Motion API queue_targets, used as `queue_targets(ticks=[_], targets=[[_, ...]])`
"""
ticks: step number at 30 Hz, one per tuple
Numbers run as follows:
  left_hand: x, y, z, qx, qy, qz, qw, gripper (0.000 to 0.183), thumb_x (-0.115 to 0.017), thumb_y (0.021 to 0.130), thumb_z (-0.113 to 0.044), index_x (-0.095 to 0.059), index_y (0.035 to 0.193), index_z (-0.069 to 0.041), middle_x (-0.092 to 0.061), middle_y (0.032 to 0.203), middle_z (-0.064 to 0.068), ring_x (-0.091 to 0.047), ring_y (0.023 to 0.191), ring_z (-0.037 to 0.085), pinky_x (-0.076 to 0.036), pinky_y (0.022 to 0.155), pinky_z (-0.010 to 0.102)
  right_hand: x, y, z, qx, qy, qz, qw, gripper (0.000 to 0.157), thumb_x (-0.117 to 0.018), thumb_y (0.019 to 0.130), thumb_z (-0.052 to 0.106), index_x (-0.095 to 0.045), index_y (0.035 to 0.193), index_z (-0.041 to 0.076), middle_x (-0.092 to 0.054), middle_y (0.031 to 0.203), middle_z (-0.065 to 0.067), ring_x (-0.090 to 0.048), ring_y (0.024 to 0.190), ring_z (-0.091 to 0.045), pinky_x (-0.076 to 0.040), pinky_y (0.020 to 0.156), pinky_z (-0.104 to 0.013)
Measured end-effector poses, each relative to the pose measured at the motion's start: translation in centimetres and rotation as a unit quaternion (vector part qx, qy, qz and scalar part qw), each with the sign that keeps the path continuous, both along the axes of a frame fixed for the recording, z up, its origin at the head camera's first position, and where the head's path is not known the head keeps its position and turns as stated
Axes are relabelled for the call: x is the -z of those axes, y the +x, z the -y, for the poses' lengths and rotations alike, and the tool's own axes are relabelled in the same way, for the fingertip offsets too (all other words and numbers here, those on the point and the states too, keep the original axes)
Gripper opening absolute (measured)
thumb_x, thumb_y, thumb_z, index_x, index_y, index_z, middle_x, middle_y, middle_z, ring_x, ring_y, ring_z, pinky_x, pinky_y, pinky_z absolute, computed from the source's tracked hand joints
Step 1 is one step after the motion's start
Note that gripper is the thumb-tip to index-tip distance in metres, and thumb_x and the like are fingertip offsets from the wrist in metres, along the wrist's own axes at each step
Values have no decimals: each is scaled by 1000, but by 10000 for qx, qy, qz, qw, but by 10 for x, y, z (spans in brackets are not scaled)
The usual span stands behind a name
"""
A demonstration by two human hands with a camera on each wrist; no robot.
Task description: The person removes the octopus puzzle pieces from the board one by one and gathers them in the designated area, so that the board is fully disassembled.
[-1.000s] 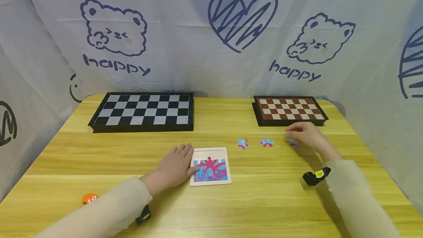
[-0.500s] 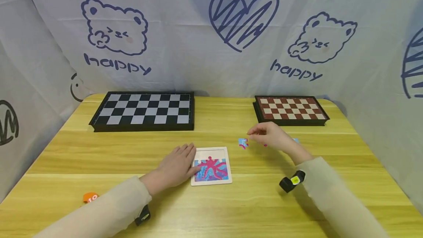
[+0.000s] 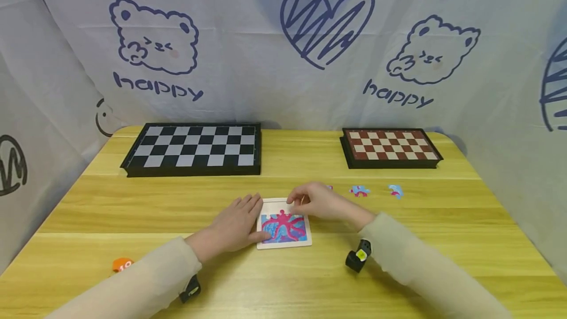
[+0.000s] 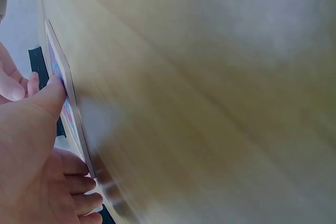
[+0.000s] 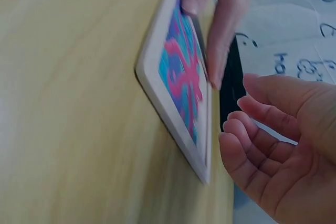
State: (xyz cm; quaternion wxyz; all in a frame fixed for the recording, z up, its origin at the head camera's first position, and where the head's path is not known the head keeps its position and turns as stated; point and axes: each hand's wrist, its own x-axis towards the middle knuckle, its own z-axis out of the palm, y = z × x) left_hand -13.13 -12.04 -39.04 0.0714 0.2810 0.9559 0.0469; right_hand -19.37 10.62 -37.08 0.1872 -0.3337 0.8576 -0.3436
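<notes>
A square white-framed octopus puzzle lies on the table, its lower part filled with pink and blue picture and its upper strip bare white. My left hand rests along the frame's left side, fingers extended, thumb over the picture's lower left. Above the frame's upper right is my right hand, fingers loosely bent; the right wrist view shows nothing between the fingertips. To the right lie loose puzzle pieces: one in the middle, another farther right, and a third mostly hidden behind my right hand.
A black-and-white checkerboard case lies at the back left. A smaller brown-and-cream one sits at the back right. Beside my left sleeve is an orange piece marked 10. A printed white cloth hangs behind the table.
My right hand has moved left from the farthest loose piece, past the others, to the puzzle frame, leaving that piece on the table. The left hand stays at the frame.
</notes>
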Motion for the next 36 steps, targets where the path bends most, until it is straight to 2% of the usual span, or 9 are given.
queue_targets(ticks=[9, 19, 30, 36], targets=[[-1, 0, 0, 77, -63, -65, 9999, 80, -51, 89, -52, -34, 137, 10, -31, 142, 24, -28, 130, 38, -23, 107, 46, 8, 8, 28, -135, 304, 28, 9994, 18, -70, 83, 15, -66, 99, 8, -58, 73, 6, -52, 66, -10, -46, 62, -24], [1, -1, 0, 133, -78, -137, 9998, 79, -51, 89, -52, -35, 136, 10, -32, 141, 25, -29, 130, 38, -23, 106, 47, 16, 10, 41, -208, 482, -239, 9983, 13, -69, 82, 9, -66, 94, 5, -54, 68, 4, -47, 61, -8, -42, 57, -21], [4, 0, 0, 90, -132, -161, 9997, 80, -50, 89, -53, -35, 135, 11, -32, 141, 25, -29, 130, 38, -24, 106, 47, 17, 14, 46, 6, 697, -180, 9974, 10, -69, 82, 8, -66, 91, 6, -51, 65, 4, -45, 58, -8, -39, 56, -20], [2, 0, -1, 100, -150, -155, 9997, 80, -50, 89, -53, -35, 135, 11, -32, 141, 25, -29, 130, 38, -24, 106, 46, 17, 14, 46, 179, 562, -106, 9982, 8, -68, 83, 7, -62, 87, 7, -51, 64, 4, -46, 58, -8, -39, 55, -21]])
